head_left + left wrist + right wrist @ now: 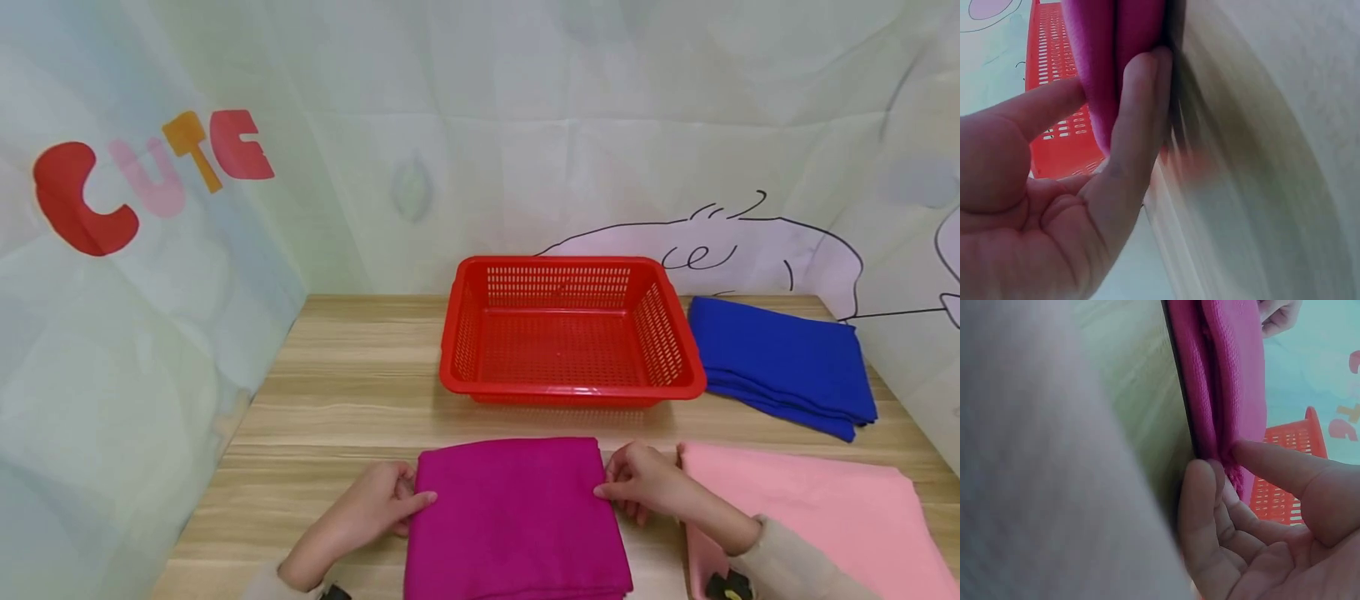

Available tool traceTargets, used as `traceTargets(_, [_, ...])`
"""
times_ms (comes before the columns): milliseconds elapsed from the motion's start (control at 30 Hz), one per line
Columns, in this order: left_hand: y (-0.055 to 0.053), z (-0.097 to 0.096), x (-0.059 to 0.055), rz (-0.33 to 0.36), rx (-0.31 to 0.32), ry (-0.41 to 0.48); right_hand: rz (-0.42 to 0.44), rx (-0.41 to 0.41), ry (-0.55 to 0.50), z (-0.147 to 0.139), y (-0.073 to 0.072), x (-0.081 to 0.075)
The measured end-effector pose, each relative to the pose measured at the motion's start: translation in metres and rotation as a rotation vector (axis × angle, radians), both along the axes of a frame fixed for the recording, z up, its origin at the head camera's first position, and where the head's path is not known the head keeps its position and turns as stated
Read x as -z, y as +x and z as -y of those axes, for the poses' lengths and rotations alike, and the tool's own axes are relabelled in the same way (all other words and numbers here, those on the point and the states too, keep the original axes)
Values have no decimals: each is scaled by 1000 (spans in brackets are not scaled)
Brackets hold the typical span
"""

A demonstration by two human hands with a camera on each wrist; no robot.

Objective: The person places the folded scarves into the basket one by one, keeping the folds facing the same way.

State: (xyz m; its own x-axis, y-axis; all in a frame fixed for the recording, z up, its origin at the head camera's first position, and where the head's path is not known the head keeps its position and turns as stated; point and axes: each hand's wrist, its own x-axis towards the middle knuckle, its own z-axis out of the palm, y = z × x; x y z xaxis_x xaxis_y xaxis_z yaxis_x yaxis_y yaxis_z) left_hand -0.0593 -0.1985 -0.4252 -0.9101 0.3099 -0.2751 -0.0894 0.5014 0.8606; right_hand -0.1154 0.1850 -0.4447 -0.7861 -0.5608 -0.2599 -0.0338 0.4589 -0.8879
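A folded magenta cloth [517, 517] lies on the wooden table in the front middle of the head view. At its left edge, my left hand [382, 500] pinches the layers, thumb on top. In the left wrist view the fingers [1138, 106] lie along the cloth's folded side, close to the tabletop. My right hand [641, 483] pinches the opposite edge near the upper right part. The right wrist view shows that thumb [1279, 465] on the upper layer and the fingertips low against the folds, partly hidden by the cloth.
Behind the cloth stands a red plastic basket [573, 390] with perforated walls and nothing inside. A folded blue cloth [780, 358] lies to the basket's right. The folded pink cloth [825, 500] sits at front right, under my right forearm. A printed curtain [360, 150] borders the table [337, 367].
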Motion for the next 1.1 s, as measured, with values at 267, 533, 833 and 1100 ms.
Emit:
traceTargets(267, [4, 3, 2, 65, -4, 134, -95, 17, 24, 3, 2, 1])
traceTargets(533, [6, 6, 6, 116, -40, 167, 127, 125, -131, 1, 4, 0])
traceTargets(833, [5, 7, 4, 157, -43, 170, 304, 155, -189, -4, 4, 1])
traceTargets(1100, [3, 6, 8, 186, -9, 238, 369, 101, -198, -5, 4, 3])
